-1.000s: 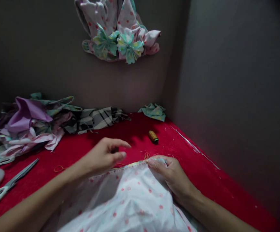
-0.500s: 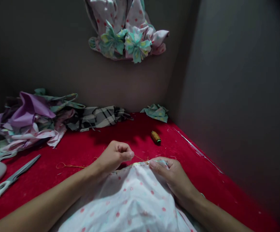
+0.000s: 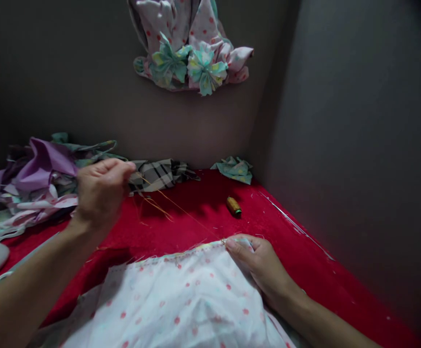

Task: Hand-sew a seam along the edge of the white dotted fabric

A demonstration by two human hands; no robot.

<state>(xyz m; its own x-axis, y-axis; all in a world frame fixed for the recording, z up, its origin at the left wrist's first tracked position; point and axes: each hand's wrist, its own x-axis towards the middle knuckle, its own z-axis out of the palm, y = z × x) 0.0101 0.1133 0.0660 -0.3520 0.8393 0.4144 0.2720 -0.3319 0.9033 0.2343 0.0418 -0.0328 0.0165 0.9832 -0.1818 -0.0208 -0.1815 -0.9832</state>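
My left hand [image 3: 105, 188] is raised at the left, fingers pinched around an orange thread [image 3: 181, 208]. The thread runs taut from there down to the fabric edge beside my right hand, and loose strands dangle under the left fingers. A needle cannot be made out. My right hand [image 3: 252, 258] pinches the upper edge of a white fabric [image 3: 192, 295] with red dots, its thumb on the near side. Stitches and frayed fibres show along that edge. The fabric spreads down to the bottom of the view.
A thread spool [image 3: 234, 207] lies on the red cloth [image 3: 326, 290]. Scraps [image 3: 51, 164] heap at the left, near partly covered scissors [image 3: 29, 258]. Checked cloth [image 3: 156, 174] and a green scrap [image 3: 234, 170] lie by the back wall. A dotted piece with fabric flowers [image 3: 206, 67] hangs above.
My left hand has moved up and left, away from the fabric, drawing the thread out long. The fabric's left edge now shows. My right hand keeps its hold in nearly the same place.
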